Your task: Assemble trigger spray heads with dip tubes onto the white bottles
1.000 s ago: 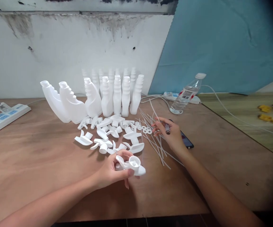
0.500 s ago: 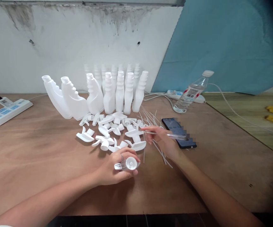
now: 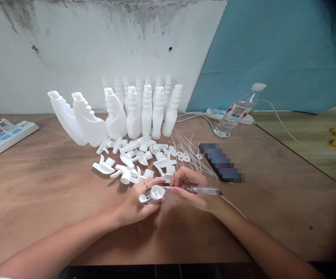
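My left hand [image 3: 137,203] is closed around a white trigger spray head [image 3: 157,192], its round collar opening facing up toward me. My right hand [image 3: 195,188] grips a screwdriver [image 3: 205,190] with a clear handle. The thin metal tip points left and reaches the collar's edge; whether it touches cannot be made out. From beneath the right hand a thin white tube [image 3: 234,206] sticks out to the lower right, apparently held along with the screwdriver. Just beyond both hands lies a pile of loose white spray heads [image 3: 130,161].
White bottles [image 3: 117,120] without tops stand in rows along the wall. Small white washers [image 3: 187,159] and thin tubes [image 3: 187,145] lie right of the pile. A phone [image 3: 219,161], a water bottle [image 3: 238,112] and a power strip [image 3: 11,135] are also on the table.
My right hand has come back from the tubes and washers toward my left hand, bringing the screwdriver tip to the spray head. A tube now trails from the right hand.
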Demonstrator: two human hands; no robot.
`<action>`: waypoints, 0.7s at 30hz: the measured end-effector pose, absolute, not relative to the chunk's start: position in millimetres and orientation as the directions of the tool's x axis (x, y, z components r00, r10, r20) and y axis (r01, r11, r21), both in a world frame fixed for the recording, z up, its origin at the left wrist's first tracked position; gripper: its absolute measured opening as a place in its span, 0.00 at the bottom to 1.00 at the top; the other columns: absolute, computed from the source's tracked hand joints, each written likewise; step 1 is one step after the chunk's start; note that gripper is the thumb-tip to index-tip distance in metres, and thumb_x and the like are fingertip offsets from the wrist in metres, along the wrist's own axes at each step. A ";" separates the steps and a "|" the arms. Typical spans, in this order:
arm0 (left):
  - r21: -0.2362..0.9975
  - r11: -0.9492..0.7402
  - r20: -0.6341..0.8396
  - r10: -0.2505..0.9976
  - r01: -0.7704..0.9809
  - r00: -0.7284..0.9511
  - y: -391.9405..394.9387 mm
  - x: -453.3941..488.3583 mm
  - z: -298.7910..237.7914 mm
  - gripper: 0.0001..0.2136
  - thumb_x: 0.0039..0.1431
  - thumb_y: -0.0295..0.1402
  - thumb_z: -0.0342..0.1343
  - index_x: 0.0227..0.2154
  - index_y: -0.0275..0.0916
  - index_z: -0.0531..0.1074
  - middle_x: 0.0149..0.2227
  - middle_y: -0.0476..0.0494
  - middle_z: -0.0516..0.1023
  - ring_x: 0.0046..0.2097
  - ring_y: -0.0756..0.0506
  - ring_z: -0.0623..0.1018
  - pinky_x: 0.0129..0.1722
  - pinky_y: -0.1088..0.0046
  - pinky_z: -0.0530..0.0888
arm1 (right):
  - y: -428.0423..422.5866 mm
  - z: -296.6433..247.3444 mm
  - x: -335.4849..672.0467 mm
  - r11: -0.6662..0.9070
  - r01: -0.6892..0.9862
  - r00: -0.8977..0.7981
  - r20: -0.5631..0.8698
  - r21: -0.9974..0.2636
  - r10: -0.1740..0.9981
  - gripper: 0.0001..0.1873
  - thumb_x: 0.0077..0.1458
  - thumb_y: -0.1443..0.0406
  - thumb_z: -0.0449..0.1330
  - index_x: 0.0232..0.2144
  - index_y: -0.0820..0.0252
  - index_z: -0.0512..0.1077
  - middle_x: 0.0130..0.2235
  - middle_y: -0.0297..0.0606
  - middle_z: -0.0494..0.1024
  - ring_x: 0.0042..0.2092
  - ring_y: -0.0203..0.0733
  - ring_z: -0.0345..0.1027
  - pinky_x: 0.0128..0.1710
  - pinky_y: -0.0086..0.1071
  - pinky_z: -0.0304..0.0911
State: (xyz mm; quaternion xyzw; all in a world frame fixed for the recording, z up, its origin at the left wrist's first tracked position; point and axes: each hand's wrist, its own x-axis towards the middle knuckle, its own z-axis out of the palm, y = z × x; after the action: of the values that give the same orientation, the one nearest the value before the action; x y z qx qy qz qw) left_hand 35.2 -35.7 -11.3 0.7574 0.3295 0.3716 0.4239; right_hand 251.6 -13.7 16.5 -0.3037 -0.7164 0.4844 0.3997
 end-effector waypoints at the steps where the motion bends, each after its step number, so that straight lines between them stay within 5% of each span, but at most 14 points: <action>1: 0.885 -0.427 0.286 0.811 0.183 0.510 -35.1 35.1 -10.2 0.21 0.58 0.28 0.57 0.55 0.38 0.65 0.49 0.41 0.72 0.49 0.45 0.73 0.51 0.70 0.68 | -14.9 17.2 251.2 0.395 0.091 -0.498 0.302 -0.914 0.813 0.07 0.57 0.65 0.60 0.29 0.60 0.64 0.29 0.34 0.70 0.27 0.32 0.64 0.25 0.26 0.59; 9: 0.913 -0.391 0.277 0.807 0.119 0.521 -22.5 27.9 -1.3 0.10 0.56 0.26 0.57 0.42 0.34 0.71 0.45 0.38 0.72 0.46 0.43 0.73 0.49 0.67 0.70 | -5.1 26.2 243.7 0.580 0.203 -0.597 0.370 -0.789 0.712 0.02 0.56 0.69 0.61 0.33 0.59 0.70 0.30 0.32 0.75 0.29 0.32 0.67 0.31 0.27 0.61; 15: 0.990 -0.104 0.036 0.838 0.095 0.544 -20.0 22.8 -7.9 0.13 0.59 0.31 0.55 0.46 0.35 0.67 0.38 0.42 0.74 0.29 0.50 0.73 0.26 0.77 0.70 | 6.0 26.1 238.0 0.484 0.091 -0.628 0.327 -0.870 0.706 0.04 0.58 0.65 0.59 0.35 0.61 0.73 0.35 0.38 0.75 0.35 0.36 0.69 0.34 0.28 0.64; 21: 0.946 -0.298 0.188 0.822 0.125 0.538 -19.9 20.9 -7.1 0.14 0.59 0.29 0.56 0.47 0.34 0.68 0.41 0.40 0.75 0.41 0.45 0.75 0.42 0.72 0.72 | -4.2 7.1 237.8 0.499 0.011 -0.509 0.425 -0.866 0.749 0.03 0.58 0.67 0.58 0.35 0.60 0.72 0.34 0.39 0.76 0.35 0.39 0.71 0.35 0.32 0.65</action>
State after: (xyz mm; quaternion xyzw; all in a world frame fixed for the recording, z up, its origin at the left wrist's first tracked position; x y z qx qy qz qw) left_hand 20.9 -19.9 -7.1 0.7246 0.3266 0.3524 0.4941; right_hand 237.8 -4.2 7.1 -0.2522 -0.7535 0.4321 0.4265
